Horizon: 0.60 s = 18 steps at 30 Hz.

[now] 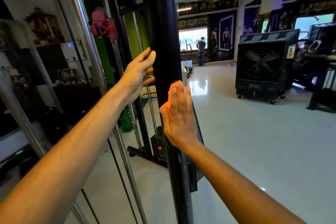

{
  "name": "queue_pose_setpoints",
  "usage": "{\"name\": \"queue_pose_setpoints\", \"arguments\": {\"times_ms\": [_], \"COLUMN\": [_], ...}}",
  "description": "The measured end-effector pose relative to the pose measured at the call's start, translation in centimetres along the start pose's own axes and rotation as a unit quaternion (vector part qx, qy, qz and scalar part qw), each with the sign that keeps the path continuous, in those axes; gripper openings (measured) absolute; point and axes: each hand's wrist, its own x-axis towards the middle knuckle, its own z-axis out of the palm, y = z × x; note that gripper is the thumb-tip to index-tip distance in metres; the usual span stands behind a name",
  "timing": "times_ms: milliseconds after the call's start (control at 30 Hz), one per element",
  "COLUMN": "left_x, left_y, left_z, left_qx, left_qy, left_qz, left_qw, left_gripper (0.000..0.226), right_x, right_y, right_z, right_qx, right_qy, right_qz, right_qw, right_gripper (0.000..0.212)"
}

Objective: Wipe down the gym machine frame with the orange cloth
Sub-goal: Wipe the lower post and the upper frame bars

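While the orange cloth (173,94) is lying flat against the black upright post (160,42) of the gym machine frame at the centre of the frame, the right hand (179,118) is pressing it there with straight fingers. The left hand (140,74), just above and to the left, is curling round the post and steadying it. Keeping the palm flat and the pressure even should be giving full contact; long vertical strokes are advisable.

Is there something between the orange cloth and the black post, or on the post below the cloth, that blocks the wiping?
Nothing visible does. The right hand presses the orange cloth flat onto the black post. The left hand holds the post higher, on its left side, so only upward wiping would meet it.
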Motion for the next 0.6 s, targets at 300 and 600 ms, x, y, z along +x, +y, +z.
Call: {"name": "queue_pose_setpoints", "arguments": {"times_ms": [300, 600], "left_x": [-1.0, -3.7], "left_y": [-1.4, -5.1], "left_z": [-0.5, 0.5], "left_qx": [-0.056, -0.054], "left_qy": [-0.048, -0.032], "left_qz": [-0.026, -0.06], "left_qw": [0.997, 0.996], "left_gripper": [0.066, 0.062], "right_x": [7.3, -2.7], "right_y": [-1.5, 0.5], "right_z": [-1.5, 0.7], "right_qx": [0.017, 0.042], "right_qy": [0.077, -0.014], "right_qz": [0.002, 0.036], "right_qw": [0.997, 0.998], "right_gripper": [0.071, 0.087]}}
